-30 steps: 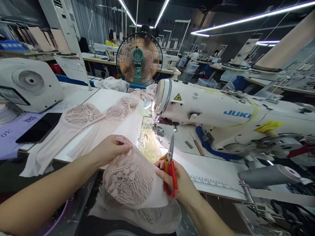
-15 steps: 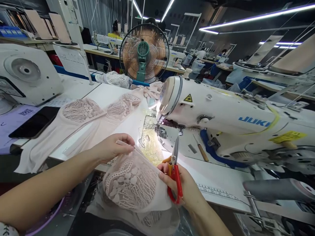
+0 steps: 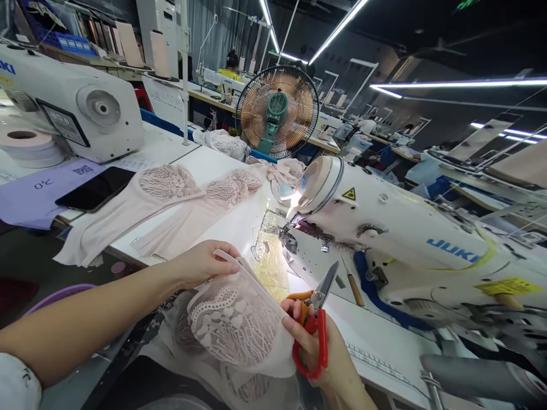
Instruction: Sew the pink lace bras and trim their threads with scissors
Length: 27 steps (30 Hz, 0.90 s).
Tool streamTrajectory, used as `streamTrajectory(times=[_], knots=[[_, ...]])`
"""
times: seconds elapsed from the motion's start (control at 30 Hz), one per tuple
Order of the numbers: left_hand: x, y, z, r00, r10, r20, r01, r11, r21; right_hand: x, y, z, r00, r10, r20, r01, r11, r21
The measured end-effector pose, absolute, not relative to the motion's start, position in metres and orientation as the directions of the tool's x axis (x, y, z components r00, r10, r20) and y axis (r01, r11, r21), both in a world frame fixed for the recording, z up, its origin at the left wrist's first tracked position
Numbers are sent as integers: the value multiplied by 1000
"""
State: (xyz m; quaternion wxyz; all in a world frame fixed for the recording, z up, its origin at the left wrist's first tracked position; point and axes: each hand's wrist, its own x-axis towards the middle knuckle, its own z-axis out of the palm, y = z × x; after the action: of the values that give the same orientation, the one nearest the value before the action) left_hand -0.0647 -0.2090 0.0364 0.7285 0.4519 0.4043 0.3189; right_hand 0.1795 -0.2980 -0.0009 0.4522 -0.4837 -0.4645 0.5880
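Note:
My left hand [image 3: 209,263] pinches the upper edge of a pale pink lace bra [image 3: 237,322], near a narrow strip that sticks up past the fingers. The cup faces me, and more of the garment hangs beneath it. My right hand [image 3: 335,353] grips scissors [image 3: 321,341] with red and orange handles, blades pointing up and away. Thumb and fingers of that same hand also pinch the bra's right edge. Beyond the hands stands a white sewing machine [image 3: 397,210], its lamp lit over the needle area.
Another lace bra [image 3: 166,185] lies across the table on the left, beside a black phone [image 3: 96,189] and a purple paper [image 3: 38,193]. A wooden-handled awl [image 3: 354,289] rests by the machine. Behind are a fan [image 3: 277,108] and a second machine [image 3: 92,105].
The view has swung left and up, so the scene sits farther right and lower. The scissors have tilted rightward in my right hand. Both hands still hold the bra.

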Motion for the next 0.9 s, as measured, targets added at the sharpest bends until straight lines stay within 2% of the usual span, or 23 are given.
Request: streamTrajectory(times=[0.17,0.4,0.7,0.9], knots=[[-63,-222,39,395,887,-238,-51,280,959,175,-307,8,-93,983,-159,19,-158,-987],[-67,-239,31,499,847,-185,-77,256,964,178,-316,-2,-5,988,-153,-95,-153,-984],[-61,-248,34,362,931,-35,-68,64,996,173,-323,-1,15,982,-187,-211,-180,-961],[-56,-247,31,385,923,-25,-135,84,987,172,-325,-4,-4,986,-169,-188,-166,-968]])
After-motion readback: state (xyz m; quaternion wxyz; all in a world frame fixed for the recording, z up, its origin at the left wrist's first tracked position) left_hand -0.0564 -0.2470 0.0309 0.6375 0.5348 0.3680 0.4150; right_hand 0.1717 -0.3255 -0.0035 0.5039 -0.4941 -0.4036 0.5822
